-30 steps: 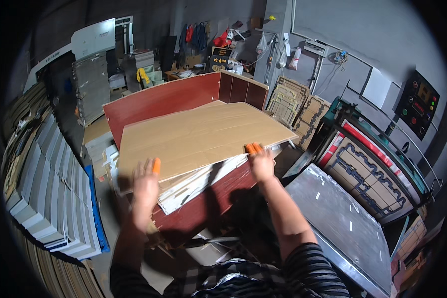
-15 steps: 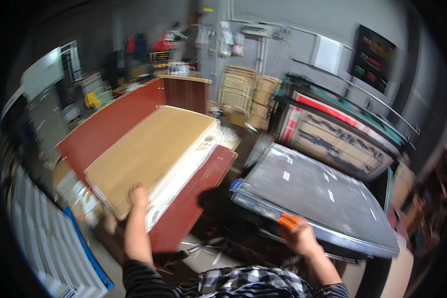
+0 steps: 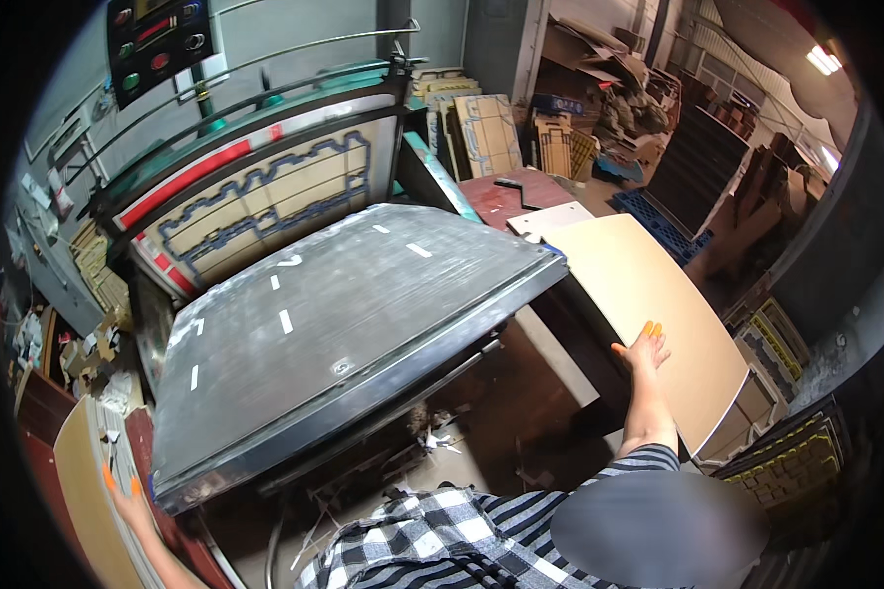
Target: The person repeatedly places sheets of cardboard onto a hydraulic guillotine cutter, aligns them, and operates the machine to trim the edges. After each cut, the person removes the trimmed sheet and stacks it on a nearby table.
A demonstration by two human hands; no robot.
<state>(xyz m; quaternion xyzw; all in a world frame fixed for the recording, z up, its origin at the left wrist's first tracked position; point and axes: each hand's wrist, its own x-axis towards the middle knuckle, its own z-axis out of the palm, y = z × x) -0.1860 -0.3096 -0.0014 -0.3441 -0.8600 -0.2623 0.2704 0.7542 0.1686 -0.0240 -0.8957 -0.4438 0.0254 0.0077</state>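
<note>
A blurred oval [image 3: 658, 530] covers part of the striped shirt [image 3: 525, 520], and we see nothing beneath it. The top edge crops the panel [image 3: 162, 49]; the lower edge cuts off the left forearm [image 3: 164, 558]. We lose the lower end of the pile [image 3: 83, 471] in the dark rim. Hidden from us, too: the underside of the right hand [image 3: 646, 350], turned down on the board [image 3: 648, 275].

Right hand [image 3: 646, 350] on tan board [image 3: 648, 275]; left hand [image 3: 128, 503] at stack [image 3: 81, 471]; grey plate [image 3: 354, 294] between.
</note>
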